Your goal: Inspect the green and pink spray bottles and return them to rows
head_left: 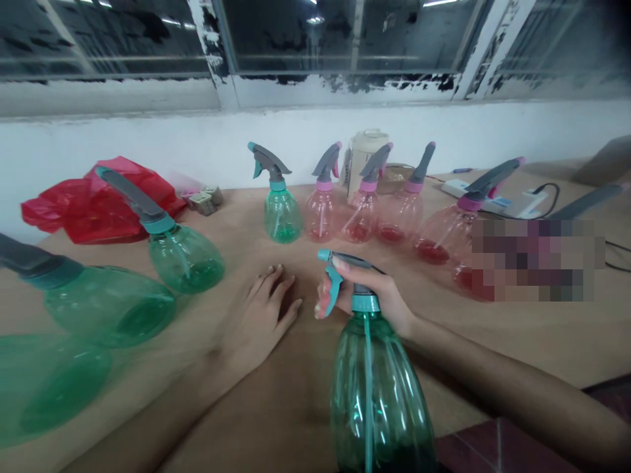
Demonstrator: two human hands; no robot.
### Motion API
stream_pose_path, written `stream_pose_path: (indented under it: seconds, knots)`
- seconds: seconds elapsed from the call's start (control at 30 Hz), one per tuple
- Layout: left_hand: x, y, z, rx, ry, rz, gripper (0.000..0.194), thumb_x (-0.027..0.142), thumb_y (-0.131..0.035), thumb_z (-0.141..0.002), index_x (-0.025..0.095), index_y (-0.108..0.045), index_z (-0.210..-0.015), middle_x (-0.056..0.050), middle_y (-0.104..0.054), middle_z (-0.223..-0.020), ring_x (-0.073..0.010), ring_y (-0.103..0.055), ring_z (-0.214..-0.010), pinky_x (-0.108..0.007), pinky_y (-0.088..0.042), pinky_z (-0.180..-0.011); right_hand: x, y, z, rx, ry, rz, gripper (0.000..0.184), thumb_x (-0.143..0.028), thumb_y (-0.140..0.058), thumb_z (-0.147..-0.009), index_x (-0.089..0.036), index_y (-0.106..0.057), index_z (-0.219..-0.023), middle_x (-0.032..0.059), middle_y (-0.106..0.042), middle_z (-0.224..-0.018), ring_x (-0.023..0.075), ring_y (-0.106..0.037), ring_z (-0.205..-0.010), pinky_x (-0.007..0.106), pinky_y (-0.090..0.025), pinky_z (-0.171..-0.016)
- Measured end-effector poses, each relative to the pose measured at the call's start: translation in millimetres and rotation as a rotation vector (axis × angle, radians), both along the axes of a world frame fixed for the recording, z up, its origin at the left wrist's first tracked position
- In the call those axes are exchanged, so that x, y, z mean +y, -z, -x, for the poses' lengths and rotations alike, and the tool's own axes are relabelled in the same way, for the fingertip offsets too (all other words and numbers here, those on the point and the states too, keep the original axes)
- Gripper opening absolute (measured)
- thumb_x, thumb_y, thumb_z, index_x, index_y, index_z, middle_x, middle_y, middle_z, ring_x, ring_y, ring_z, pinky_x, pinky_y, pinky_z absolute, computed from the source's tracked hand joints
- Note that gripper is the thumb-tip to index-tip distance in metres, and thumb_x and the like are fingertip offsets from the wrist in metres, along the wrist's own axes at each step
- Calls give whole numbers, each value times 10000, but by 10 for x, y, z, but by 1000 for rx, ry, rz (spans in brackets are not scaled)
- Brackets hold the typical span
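Observation:
My right hand (374, 289) is closed round the grey and teal trigger head of a green spray bottle (379, 387). The bottle stands upright close to me, its lower end cut off by the frame's bottom edge; dark liquid shows low inside it. My left hand (263, 312) lies on the wooden table (276, 427), palm down, fingers apart and holding nothing. Left of it is another green spray bottle (187, 256) with some green liquid. Beyond both hands stands a smaller-looking green spray bottle (282, 213), beside a pink spray bottle (321, 213).
More pink spray bottles (407, 210) curve away to the right, and more green ones (108, 302) to the left. A red plastic bag (118, 203) lies at the back left. A whitish canister (367, 148) and a power strip (493, 197) with cables are at the back. Part of the right side is pixelated.

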State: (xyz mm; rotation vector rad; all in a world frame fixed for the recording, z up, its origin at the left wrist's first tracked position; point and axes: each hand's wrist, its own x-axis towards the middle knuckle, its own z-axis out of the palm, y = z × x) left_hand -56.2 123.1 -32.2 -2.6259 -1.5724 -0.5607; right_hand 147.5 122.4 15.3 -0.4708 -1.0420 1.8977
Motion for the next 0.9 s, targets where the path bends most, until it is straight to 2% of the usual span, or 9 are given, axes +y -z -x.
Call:
stream_pose_path:
  seconds: [0.1,0.27,0.4,0.57,0.7,0.8,0.9]
  knots:
    - [-25,-55,-15,10,-4,-2,425,417,-358,-938,162,-506,-1245,-137,-464,-1371,-296,-385,-1299,-495,-344,-1047,-70,-132,-9,-39,49,-137,256,-432,-568,-835,-204,-683,-856,35,-669,-750,216,-649,-825,426,-475,-835]
    - [-54,-89,-40,62,-22,11,428,395,-387,-936,133,-502,-1254,-152,-485,-1347,-307,-412,-1276,-499,-347,-1042,-32,-326,-53,-202,157,-402,334,-537,-623,-762,-246,-683,-917,37,-685,-982,242,-611,-1012,432,-439,-926]
    - [-44,-13,-20,69,-33,-52,435,381,-383,-939,114,-501,-1261,-166,-468,-1370,-299,-395,-1293,-490,-345,-1046,142,-399,-116,-397,206,-560,407,-425,-744,-675,-250,-661,-1032,33,-668,-1079,242,-613,-1017,437,-456,-920]
    - [-59,-1,-13,76,-35,-70,423,383,-386,-939,125,-534,-1240,-158,-471,-1375,-299,-402,-1290,-473,-374,-1021,294,-351,-223,-559,370,-596,372,-402,-706,-721,-242,-655,-1053,29,-692,-1026,248,-628,-1004,443,-470,-924]
    - [-107,-52,-48,107,-37,-58,423,367,-387,-940,110,-534,-1242,-169,-483,-1364,-300,-420,-1276,-468,-384,-1009,218,-294,-290,-744,457,-601,418,-424,-721,-698,-244,-643,-1067,44,-689,-1061,276,-628,-1014,471,-485,-913]
    - [-157,-82,-91,128,-27,-54,422,349,-398,-938,94,-534,-1245,-186,-474,-1371,-310,-436,-1262,-475,-381,-1009,122,-242,-322,-878,478,-727,458,-441,-720,-694,-241,-624,-1094,58,-643,-1171,276,-579,-1111,468,-448,-972]
    - [-229,-119,-150,138,15,-78,375,303,-443,-922,85,-567,-1201,-179,-546,-1299,-309,-482,-1218,-498,-353,-1026,41,-139,-402,-981,547,-911,567,-477,-722,-682,-208,-567,-1156,95,-606,-1219,288,-560,-1134,466,-438,-974]
